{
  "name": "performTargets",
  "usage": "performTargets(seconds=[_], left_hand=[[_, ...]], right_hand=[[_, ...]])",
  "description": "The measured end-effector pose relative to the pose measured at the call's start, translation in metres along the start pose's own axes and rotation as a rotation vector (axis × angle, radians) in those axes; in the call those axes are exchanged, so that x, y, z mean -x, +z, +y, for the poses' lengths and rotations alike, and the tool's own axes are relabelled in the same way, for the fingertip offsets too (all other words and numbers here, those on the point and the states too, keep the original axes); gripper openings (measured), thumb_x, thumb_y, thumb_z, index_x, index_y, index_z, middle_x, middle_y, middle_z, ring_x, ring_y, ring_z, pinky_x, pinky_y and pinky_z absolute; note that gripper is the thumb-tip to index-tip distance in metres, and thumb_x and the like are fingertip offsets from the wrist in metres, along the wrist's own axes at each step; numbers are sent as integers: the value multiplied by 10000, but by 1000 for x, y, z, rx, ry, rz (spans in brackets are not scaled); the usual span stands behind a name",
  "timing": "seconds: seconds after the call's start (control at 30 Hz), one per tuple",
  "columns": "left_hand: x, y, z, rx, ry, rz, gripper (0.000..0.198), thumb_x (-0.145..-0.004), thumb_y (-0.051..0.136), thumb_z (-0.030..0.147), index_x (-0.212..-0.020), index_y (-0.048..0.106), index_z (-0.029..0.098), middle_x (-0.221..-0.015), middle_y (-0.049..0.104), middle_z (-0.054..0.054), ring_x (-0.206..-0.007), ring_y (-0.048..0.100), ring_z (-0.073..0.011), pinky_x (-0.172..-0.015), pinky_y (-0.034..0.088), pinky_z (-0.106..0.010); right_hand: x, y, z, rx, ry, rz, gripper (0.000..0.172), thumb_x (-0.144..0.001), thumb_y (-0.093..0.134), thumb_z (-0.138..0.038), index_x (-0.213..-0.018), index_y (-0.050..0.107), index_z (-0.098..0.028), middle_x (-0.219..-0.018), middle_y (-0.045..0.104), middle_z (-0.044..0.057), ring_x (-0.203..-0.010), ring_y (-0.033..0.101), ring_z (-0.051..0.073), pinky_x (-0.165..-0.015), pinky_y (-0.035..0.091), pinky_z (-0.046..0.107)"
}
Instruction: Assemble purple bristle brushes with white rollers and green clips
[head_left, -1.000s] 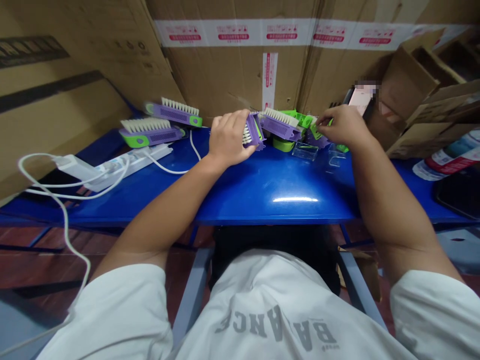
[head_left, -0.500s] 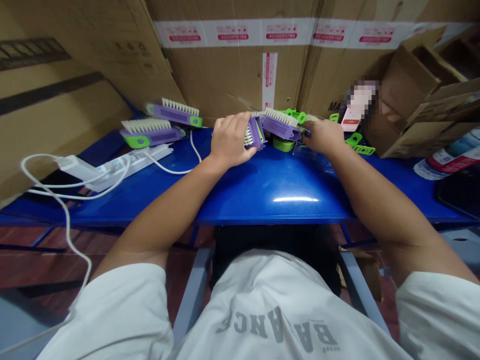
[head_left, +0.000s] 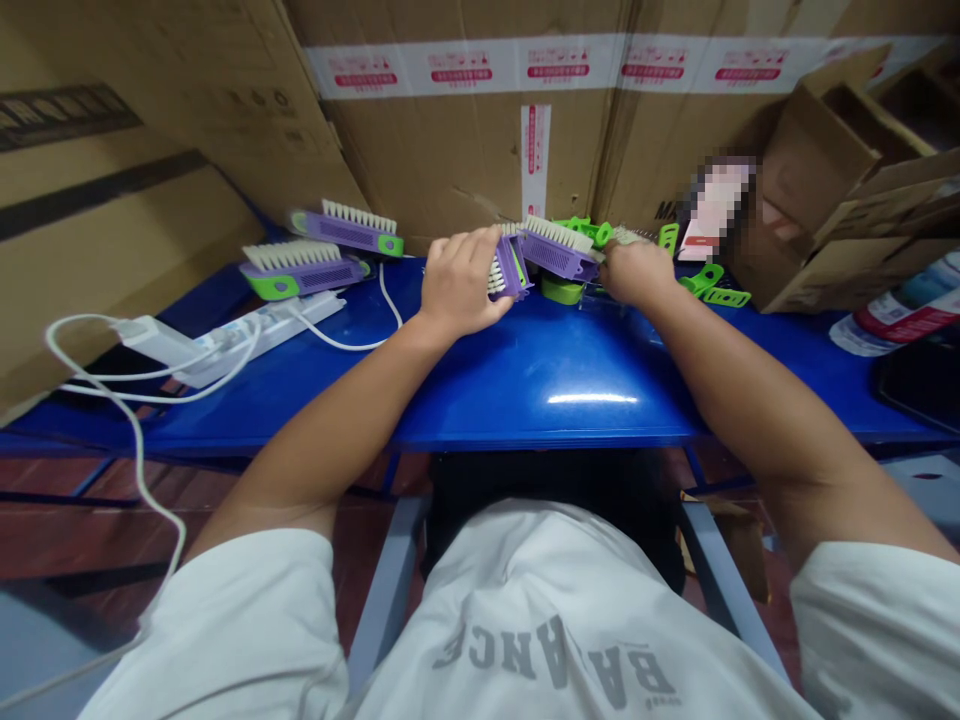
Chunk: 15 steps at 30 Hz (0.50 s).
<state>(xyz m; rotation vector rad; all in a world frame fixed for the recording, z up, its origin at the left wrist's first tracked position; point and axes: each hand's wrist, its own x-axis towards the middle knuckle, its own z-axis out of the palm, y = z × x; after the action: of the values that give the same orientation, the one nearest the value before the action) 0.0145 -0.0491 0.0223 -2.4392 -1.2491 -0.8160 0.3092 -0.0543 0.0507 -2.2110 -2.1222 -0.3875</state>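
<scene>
My left hand [head_left: 463,280] is closed around a purple brush [head_left: 511,268] with white bristles, whose far part my palm covers. Just right of it lies a second purple brush [head_left: 559,250], bristles up, over a green piece [head_left: 561,291]. My right hand [head_left: 639,270] is at that brush's right end with its fingers curled; what they hold, if anything, is hidden. Behind and beside this hand are loose green plastic parts [head_left: 703,279] and another patch of white bristles [head_left: 628,236].
At the left two purple-and-green brushes [head_left: 292,268] lie by a white power strip [head_left: 259,335] with cables. Tall cardboard boxes [head_left: 450,140] wall the back of the blue table [head_left: 480,390]. A phone [head_left: 712,215], an opened carton [head_left: 817,170] and a bottle [head_left: 900,312] stand at the right.
My right hand has shifted slightly left, closer against the end of the middle brush. The left hand keeps its hold on its brush.
</scene>
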Motion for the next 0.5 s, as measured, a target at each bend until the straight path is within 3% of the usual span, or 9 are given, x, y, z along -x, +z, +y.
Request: performTargets(seconds=[0.2,0.5], left_hand=[[-1,-4,3,-14,-32,-36,896,-933,805,440,-1715,435,206,-1721,588,-213,-1562,572,-507,-1289,435,-686],[0,-3,1,10,-2,2,941,-906,819,438,-1734,418,241,-1704,613,-192,-1543,586,-498,-1274,455,-697]], right_hand=[[2,5,4,-68,10,67,495,-1107,525,-354,-1471,684,-59,-1300,807,314,-1217,774,458,-1017,577,556],[0,7,12,-147,52,167,478,-1128,500,-363,-1488,630,-77,-1265,813,313,-1206,791,480,-1005,587,608]])
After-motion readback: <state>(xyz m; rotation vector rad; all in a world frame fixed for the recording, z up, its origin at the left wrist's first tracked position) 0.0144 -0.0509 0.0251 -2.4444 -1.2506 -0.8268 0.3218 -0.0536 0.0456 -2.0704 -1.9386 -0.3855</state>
